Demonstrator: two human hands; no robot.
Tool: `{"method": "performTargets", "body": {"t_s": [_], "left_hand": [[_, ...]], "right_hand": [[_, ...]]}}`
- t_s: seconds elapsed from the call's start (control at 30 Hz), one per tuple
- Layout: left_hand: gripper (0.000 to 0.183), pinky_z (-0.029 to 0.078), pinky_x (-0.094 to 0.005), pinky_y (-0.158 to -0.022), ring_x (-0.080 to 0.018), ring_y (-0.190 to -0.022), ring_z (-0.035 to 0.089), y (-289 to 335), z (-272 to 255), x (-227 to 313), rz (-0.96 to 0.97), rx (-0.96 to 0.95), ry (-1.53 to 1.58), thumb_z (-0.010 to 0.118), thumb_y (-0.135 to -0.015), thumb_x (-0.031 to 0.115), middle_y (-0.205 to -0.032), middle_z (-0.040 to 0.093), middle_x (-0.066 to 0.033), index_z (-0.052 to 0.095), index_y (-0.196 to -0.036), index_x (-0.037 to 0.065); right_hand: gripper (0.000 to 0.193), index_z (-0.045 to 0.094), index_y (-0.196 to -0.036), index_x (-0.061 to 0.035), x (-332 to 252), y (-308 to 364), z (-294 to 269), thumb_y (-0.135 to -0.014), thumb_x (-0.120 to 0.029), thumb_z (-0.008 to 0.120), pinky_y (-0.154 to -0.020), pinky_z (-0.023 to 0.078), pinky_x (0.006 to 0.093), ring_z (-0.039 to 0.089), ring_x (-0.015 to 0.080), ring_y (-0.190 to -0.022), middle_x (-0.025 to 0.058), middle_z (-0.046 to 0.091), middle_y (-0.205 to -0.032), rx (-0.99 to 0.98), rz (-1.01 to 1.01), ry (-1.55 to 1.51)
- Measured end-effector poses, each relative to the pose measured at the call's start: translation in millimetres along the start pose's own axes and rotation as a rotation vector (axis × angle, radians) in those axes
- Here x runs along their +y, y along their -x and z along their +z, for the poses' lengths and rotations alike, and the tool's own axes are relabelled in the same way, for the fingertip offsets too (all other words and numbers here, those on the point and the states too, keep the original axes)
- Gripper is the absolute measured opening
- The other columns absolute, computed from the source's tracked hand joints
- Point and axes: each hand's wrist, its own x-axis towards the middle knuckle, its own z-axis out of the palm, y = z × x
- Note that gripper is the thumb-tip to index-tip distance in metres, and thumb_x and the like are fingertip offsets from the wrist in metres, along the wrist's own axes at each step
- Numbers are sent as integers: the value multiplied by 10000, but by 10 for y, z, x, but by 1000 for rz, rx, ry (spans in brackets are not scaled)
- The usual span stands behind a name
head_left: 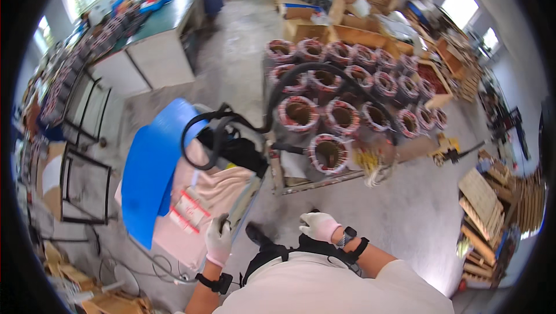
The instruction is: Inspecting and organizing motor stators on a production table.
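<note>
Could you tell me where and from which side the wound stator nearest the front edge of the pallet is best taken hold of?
Probably by the outer steel ring of the nearest stator, both hands from the open front edge of the pallet. It stands bore-up, and neighbours crowd its far side.

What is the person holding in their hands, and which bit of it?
The left hand grips a small dark part at the near edge of the grey machine. The right hand seems to hold nothing, though its fingers are hard to see.
</note>
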Motion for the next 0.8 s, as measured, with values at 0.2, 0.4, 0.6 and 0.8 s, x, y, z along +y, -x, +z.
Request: {"method": "performTargets", "body": {"t_s": [0.2, 0.4, 0.6, 0.8], "left_hand": [[202, 541, -340, -742, -239, -805, 693, -36, 796, 136, 74, -167, -71, 574, -910, -33, -916, 714, -172, 689, -1076, -27], [200, 534, -311, -732, -192, -773, 681, 107, 1687, 218, -85, -192, -46, 594, -918, -11, -905, 722, -156, 689, -1091, -39], [224, 542, -302, -763, -181, -814, 684, 150, 2415, 831, -35, -240, -131, 581, -934, -2, -951, 722, -146, 681, -1129, -47], [227, 549, -326, -809, -230, -868, 715, 177, 2689, 1223, -70, -258, -206, 599, -930, 13, -970, 714, -163, 676, -1139, -28]], "right_hand": [[391, 669, -1109, -15, 836, 519, -256, -927, -354, 606, -864, 522, 499, 668, 407, -989, 216, 710, -1010, 83, 139, -136], [368, 674, -1086, -29, 2320, 958, -497, -918, -349, 606, -872, 522, 497, 658, 422, -990, 221, 699, -1041, 347, 282, -221], [301, 669, -1092, -25, 3636, 1108, -1254, -876, -234, 688, -868, 530, 443, 676, 379, -958, 206, 695, -1032, 736, 561, -341], [543, 636, -1177, 92, 4347, 442, -853, -872, -342, 751, -891, 532, 393, 713, 317, -990, 235, 719, -1092, 538, 606, -465]]}}
